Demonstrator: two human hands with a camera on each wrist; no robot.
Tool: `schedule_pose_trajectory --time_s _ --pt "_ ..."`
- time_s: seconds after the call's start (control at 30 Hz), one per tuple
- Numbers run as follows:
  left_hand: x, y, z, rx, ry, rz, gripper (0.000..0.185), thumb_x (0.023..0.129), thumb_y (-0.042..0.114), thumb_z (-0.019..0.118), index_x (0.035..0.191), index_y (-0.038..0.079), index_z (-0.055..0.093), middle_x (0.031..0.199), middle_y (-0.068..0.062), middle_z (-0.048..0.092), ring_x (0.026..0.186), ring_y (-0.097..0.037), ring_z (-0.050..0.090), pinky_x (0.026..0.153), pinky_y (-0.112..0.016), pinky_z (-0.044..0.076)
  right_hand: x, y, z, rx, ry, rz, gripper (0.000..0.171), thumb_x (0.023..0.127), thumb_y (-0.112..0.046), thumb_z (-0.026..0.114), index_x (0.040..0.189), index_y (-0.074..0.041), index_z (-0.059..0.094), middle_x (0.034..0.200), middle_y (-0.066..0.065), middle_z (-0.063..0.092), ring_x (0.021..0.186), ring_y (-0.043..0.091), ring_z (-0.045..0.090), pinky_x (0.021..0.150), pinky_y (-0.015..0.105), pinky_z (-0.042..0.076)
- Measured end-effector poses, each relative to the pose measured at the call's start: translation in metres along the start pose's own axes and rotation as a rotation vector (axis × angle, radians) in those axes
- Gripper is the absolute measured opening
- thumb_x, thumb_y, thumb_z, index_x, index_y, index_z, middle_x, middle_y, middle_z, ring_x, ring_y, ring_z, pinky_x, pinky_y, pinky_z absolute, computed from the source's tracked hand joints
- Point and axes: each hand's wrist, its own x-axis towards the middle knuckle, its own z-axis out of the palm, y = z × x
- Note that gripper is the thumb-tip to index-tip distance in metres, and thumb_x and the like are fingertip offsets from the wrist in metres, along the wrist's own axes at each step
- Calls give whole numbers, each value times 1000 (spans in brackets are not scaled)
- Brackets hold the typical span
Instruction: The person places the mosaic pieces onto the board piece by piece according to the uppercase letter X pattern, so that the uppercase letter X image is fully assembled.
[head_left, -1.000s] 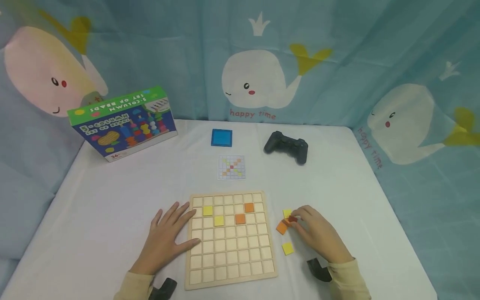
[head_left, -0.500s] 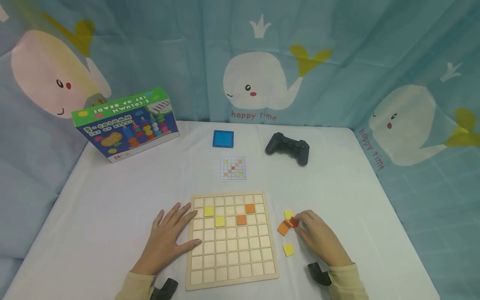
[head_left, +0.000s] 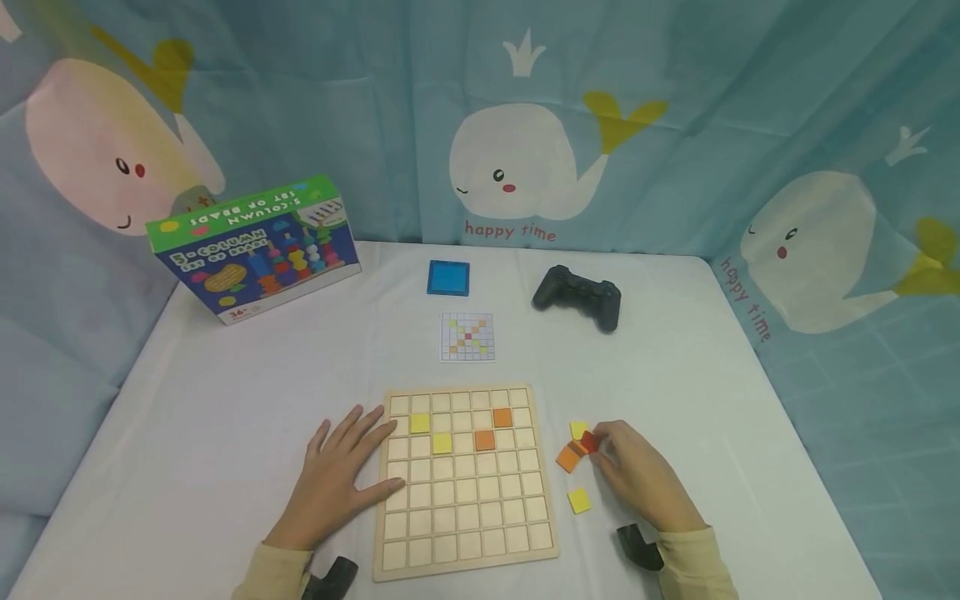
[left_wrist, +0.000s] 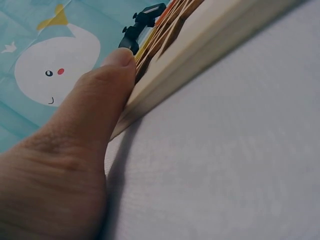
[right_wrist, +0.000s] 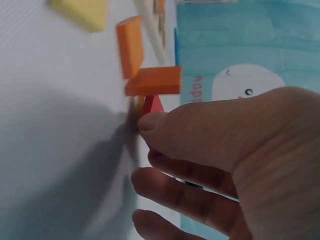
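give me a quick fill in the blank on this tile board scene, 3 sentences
1. The right hand pinches a small ____ square tile beside the wooden grid board.
2. The board holds two yellow tiles and ____ orange tiles.
3. The left hand rests flat against the board's ____ edge.

Missing words: red; two; left

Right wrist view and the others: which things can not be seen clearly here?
- Red tile: right wrist view, mostly behind the thumb of the right hand.
- Pattern card: head view, cells too small.
- Wooden board: left wrist view, only the edge shows beside the left hand.
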Motion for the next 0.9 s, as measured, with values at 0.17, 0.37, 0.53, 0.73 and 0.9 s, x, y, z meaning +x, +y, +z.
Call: schedule_pose_trajectory --time_s 0.17,0.37,0.53,0.73,0.9 --pt "0 1 -1 0 -2 -6 81 75 69 64 141 26 47 152 -1 37 142 -31 27 112 -62 14 8 -4 -3 13 8 21 33 80 -7 75 107 -6 57 94 -1 62 76 8 57 63 23 51" --pt "0 0 -1 -2 0 -4 81 75 69 64 141 26 47 152 -1 37 142 -31 26 112 -63 14 22 -18 -8 54 -18 33 31 82 -12 76 107 -9 58 96 -3 61 79 7 56 66 24 51" --pt "0 0 -1 3 5 1 80 75 68 64 141 26 47 152 -1 38 142 -31 27 112 -63 14 39 -42 -9 85 -17 -97 29 79 -5 76 102 -11 60 102 -5 62 83 5 59 70 21 53" --pt "0 -1 0 0 8 3 80 76 68 65 141 26 47 152 -1 38 142 -31 27 112 -63 14 56 -72 5 62 -32 -318 22 81 -4 72 98 -13 61 101 -5 63 92 8 60 78 21 54" --pt "0 -1 0 0 4 -4 80 76 68 64 141 26 47 152 -1 37 142 -31 26 112 -63 13 64 -90 20 56 -13 -430 19 80 -9 75 94 -13 63 94 -6 64 87 8 61 76 18 52"
